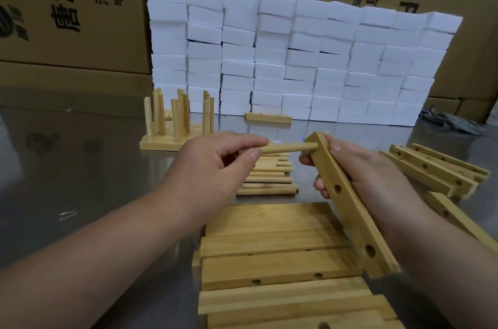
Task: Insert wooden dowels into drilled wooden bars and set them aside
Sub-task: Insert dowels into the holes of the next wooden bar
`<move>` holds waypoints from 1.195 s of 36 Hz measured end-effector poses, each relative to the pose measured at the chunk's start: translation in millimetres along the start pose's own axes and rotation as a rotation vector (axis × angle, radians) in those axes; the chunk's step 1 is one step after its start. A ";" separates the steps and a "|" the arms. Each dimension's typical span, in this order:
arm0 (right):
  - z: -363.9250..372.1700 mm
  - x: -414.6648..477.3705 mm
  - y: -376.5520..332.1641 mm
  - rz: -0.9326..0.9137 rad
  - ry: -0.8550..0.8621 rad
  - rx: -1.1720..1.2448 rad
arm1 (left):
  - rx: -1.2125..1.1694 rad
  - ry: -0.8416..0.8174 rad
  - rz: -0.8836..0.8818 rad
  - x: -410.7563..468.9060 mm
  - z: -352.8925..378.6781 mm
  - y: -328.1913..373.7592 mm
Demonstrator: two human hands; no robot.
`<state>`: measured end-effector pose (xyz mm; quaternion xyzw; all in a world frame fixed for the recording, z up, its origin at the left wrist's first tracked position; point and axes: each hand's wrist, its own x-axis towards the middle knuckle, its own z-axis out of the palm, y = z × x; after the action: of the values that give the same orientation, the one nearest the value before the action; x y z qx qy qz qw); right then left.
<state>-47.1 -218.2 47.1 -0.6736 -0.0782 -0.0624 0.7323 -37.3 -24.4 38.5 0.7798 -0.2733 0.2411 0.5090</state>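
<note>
My right hand grips a drilled wooden bar, held tilted with two empty holes showing on its face. My left hand pinches a wooden dowel and holds it level, its tip against the bar's upper end. Below my hands lies a pile of loose dowels. Bars with dowels standing upright in them sit at the back left. Several drilled bars lie flat in front of me.
More drilled bars are stacked at the right, and a single bar lies by a wall of white foam blocks. Cardboard boxes stand behind. A grey cloth lies at the far right on the steel table.
</note>
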 end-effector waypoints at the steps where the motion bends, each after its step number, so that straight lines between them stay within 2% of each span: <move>1: 0.0 0.0 -0.1 0.003 -0.001 -0.008 | 0.011 0.001 0.007 -0.2 0.1 -0.6; 8: -1.8 -1.4 -0.7 0.015 -0.173 -0.026 | 0.072 0.026 0.020 1.2 -2.0 -7.8; 20: -2.3 -0.9 -1.3 -0.067 -0.145 -0.020 | 0.138 0.034 0.012 2.1 -3.2 -11.3; 23: -0.4 -3.0 -0.1 -0.048 -0.206 0.019 | 0.195 0.044 0.040 2.9 -4.2 -11.8; 29: -2.3 -5.5 -1.7 -0.073 -0.315 -0.072 | 0.301 0.062 0.076 3.1 -6.4 -10.1; 36: -1.0 -5.4 0.8 -0.110 -0.259 -0.073 | 0.355 0.086 0.096 3.7 -7.0 -9.1; 43: -1.2 -4.8 1.8 -0.166 -0.183 -0.262 | 0.311 0.131 0.088 4.4 -8.0 -10.2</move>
<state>-51.4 -219.3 44.3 -0.7574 -0.1910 -0.0707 0.6203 -28.1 -14.4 37.6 0.8190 -0.2326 0.3529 0.3880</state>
